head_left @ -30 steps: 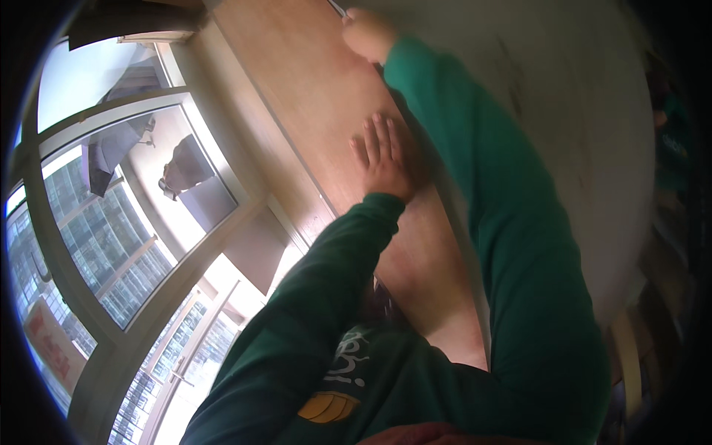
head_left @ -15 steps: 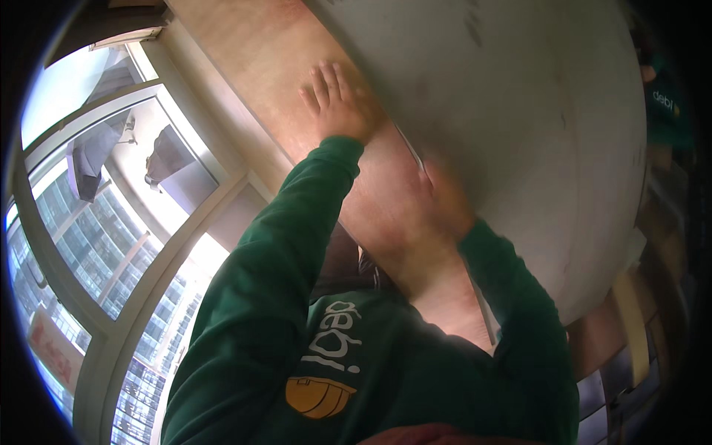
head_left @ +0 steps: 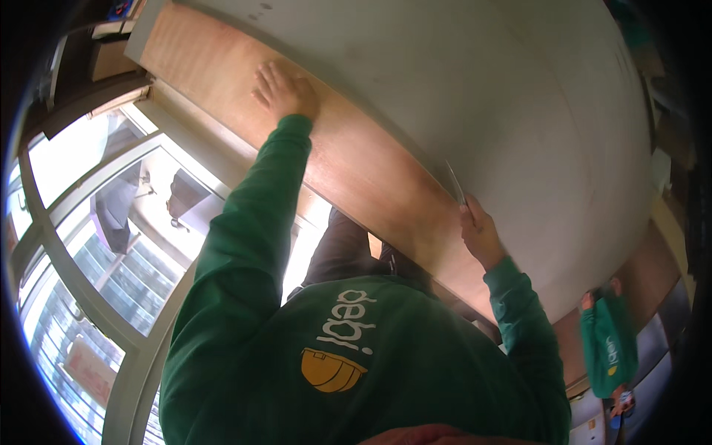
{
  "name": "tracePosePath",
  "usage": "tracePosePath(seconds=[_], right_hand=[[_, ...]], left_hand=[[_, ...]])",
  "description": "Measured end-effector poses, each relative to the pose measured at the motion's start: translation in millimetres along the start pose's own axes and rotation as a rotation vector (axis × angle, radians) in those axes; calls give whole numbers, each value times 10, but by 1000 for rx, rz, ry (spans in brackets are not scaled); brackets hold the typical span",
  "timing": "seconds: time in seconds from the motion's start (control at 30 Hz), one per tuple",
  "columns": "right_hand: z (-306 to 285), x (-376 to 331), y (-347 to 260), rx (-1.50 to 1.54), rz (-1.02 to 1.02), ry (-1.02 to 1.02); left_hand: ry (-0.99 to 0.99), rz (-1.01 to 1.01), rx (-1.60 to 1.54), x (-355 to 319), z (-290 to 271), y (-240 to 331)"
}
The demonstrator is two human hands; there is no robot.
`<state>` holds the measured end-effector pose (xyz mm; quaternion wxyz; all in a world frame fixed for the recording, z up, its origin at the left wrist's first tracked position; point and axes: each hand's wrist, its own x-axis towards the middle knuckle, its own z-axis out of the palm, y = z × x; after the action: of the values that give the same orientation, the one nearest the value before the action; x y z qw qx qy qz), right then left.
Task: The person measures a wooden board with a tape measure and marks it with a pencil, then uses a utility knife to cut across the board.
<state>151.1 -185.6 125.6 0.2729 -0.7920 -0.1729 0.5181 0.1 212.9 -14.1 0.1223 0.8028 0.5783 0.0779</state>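
Wooden panel point(head_left: 386, 189) spans mid-frame: our left hand point(head_left: 285, 92) lies flat, our right hand point(head_left: 480, 234) grips a thin blade point(head_left: 456, 183); slipping could gouge it.

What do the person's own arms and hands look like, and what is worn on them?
Both arms wear long, plain dark-green sleeves, with close-fitting green cuffs at the wrists. The left hand and right hand wear no gloves. The matching green top has white lettering and a yellow helmet picture.

Board point(head_left: 363, 174), 10–4 o'clock: smooth wood, faint sheen. Panel point(head_left: 519, 133), 2 o'clock: matt. Blade point(head_left: 455, 182): metal. Sweatshirt point(head_left: 408, 363), 6 o'clock: matt cloth.
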Motion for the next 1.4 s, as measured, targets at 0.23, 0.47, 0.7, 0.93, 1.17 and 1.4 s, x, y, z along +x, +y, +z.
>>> tracePosePath(seconds=[0.23,0.47,0.7,0.93,1.17,1.4], right_hand=[[92,-457,800,286,20,144],[-92,-716,1056,383,70,132],[-31,-394,1114,339,-141,71],[323,992,-370,239,-348,-197],[1030,2237,-1551,-154,-576,-98],[1572,2804,-2433,-278,-563,-145]], left_hand=[[-482,233,432,-880,-500,514],[-829,-96,401,-1713,-467,1198],[-824,-154,493,-1718,-355,1312],[-812,-180,433,-1707,-427,1282],[-812,-143,511,-1666,-275,1184],[-799,-25,561,-1722,-197,1005]])
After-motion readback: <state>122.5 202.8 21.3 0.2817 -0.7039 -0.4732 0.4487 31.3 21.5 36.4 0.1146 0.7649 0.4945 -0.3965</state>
